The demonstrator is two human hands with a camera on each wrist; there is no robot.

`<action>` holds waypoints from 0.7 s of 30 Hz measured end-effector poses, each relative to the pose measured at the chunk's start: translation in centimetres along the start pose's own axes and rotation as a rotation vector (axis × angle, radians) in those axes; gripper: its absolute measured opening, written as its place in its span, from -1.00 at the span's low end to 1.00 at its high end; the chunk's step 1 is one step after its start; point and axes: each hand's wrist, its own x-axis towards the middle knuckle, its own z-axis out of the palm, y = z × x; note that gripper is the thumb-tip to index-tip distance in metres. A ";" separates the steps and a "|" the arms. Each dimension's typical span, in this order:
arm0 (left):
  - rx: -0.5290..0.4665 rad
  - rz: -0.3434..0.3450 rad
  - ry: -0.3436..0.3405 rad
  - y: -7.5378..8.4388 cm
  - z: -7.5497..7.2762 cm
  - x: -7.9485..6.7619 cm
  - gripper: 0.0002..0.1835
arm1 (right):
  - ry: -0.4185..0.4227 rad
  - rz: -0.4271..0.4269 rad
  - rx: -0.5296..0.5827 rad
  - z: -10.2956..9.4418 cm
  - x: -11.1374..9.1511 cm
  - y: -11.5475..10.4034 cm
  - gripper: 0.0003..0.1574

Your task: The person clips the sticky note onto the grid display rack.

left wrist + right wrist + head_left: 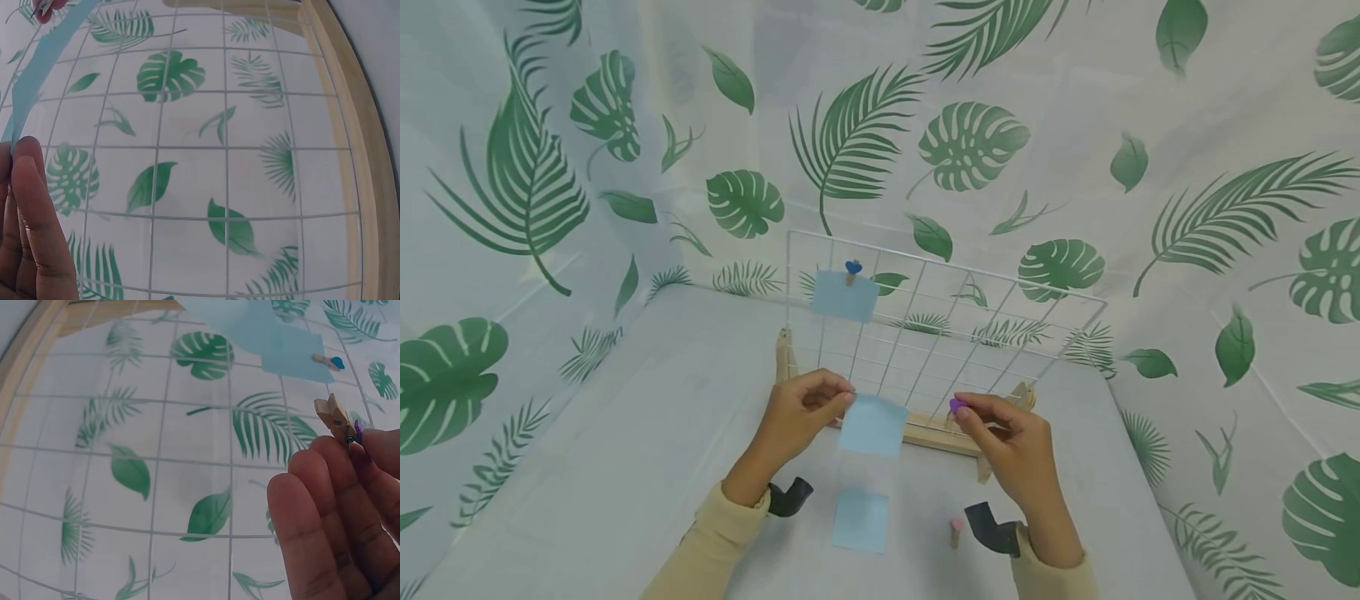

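Note:
Between thumb and fingers, my left hand (805, 417) pinches the upper left corner of a light blue paper square (872, 427), held in front of the wire grid panel (917, 333). To the right, my right hand (1011, 437) pinches a small wooden clothespin (335, 419) with a purple decoration (957, 406); its jaws point away from the fingers. Another blue paper (842, 297) hangs at the grid's upper left under a clothespin with a blue heart (853, 267). The left wrist view shows the held paper (37, 75) nearly edge-on.
A further blue paper square (861, 522) lies on the white table below the hands. Beside it, to the right, lies a clothespin with a pink top (956, 533). The grid stands in a wooden base (943, 437). A leaf-patterned curtain (865, 150) hangs behind.

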 end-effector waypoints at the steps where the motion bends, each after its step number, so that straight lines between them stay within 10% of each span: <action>1: 0.002 0.001 0.002 0.0 0.1 0.1 -0.90 | -0.002 -0.006 0.001 0.0 0.1 0.0 -0.77; 21: 0.025 0.053 -0.002 0.2 1.6 1.0 -0.92 | -0.012 -0.076 -0.015 0.0 0.9 -0.4 -0.76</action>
